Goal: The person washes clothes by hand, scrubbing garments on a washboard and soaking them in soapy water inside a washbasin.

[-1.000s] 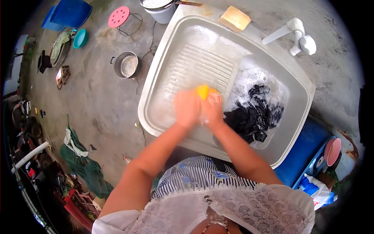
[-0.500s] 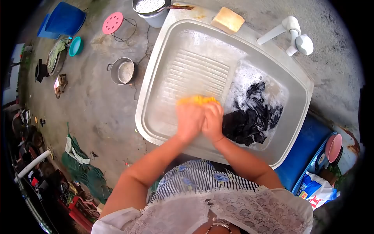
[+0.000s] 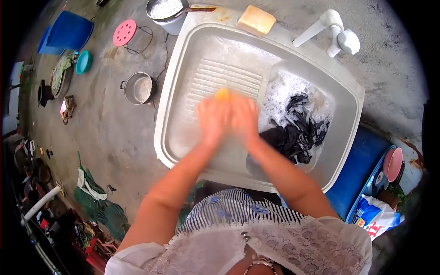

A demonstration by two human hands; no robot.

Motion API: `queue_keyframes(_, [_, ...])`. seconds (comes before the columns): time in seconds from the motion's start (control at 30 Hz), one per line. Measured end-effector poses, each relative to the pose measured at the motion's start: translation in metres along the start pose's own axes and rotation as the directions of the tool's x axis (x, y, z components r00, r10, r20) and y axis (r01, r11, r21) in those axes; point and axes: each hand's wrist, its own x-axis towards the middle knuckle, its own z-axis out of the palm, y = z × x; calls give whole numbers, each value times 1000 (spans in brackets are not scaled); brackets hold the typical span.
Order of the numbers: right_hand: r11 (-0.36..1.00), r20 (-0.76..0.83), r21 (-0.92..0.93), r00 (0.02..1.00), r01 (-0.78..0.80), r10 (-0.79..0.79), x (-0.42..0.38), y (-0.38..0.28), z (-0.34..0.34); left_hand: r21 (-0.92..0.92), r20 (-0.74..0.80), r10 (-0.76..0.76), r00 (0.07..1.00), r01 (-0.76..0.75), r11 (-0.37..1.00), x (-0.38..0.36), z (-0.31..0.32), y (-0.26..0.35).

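My left hand [image 3: 213, 115] and my right hand [image 3: 244, 114] are pressed close together over the ribbed washboard [image 3: 224, 78] of the sink. Both are closed on a crumpled yellow cloth [image 3: 222, 94], which is mostly hidden, with just a bit showing beyond the knuckles. Motion blurs the fingers. To the right of my hands, wet black clothing [image 3: 300, 133] lies bunched in the sudsy water [image 3: 285, 85] of the deep basin.
A bar of soap [image 3: 256, 20] rests on the far rim of the sink [image 3: 161, 133], left of a white faucet [image 3: 327, 27]. A metal pot [image 3: 138, 88] and pink stool [image 3: 124, 33] stand on the ground to the left. A blue barrel [image 3: 357, 160] is at the right.
Both hands have pushed forward, up the washboard, with the yellow cloth. Less of the cloth shows now. The view has shifted slightly.
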Motion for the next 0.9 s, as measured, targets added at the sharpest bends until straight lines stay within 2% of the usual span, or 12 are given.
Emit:
queue_keyframes(0.07, [964,-174,183,972,191,-160,-45,-15,-12,-39,153,45,987,-39,998,-24,-9,5])
queue_keyframes(0.17, [980,-68,62,981,188,-183,-14,-5,-6,69,63,164,984,-168,983,-22,10,-12])
queue_keyframes(0.23, [998,-31,-23,998,57,-57,48,13,15,173,225,-43,973,4,985,48,19,-22])
queue_keyframes(0.3, [991,-103,-113,993,-74,62,107,21,24,123,54,-135,989,127,984,99,45,-39])
queue_keyframes(0.4, [989,-351,-97,933,-113,72,126,29,37,183,-174,-5,985,38,982,115,54,-41])
queue_keyframes(0.5, [981,-222,-190,975,-42,-1,71,10,12,170,-210,-10,978,46,984,70,28,-20])
queue_keyframes(0.57, [998,-23,-40,998,-54,53,13,-6,-3,-2,-93,-59,994,59,998,14,11,-5])
queue_keyframes(0.63, [991,-19,115,998,69,-67,-50,-2,0,22,253,7,967,-13,1000,-32,-5,5])
queue_keyframes(0.67, [991,-16,114,998,67,-66,-44,-2,-1,21,255,6,967,-11,1000,-29,-2,3])
queue_keyframes(0.77, [980,-143,27,971,197,-191,5,1,3,140,3,110,994,-110,984,-3,16,-15])
queue_keyframes(0.83, [991,-134,-11,982,134,-134,64,20,18,219,114,-67,991,41,975,58,26,-22])
queue_keyframes(0.9, [998,-191,-54,981,14,-24,112,27,24,201,-9,-70,997,71,977,103,47,-36])
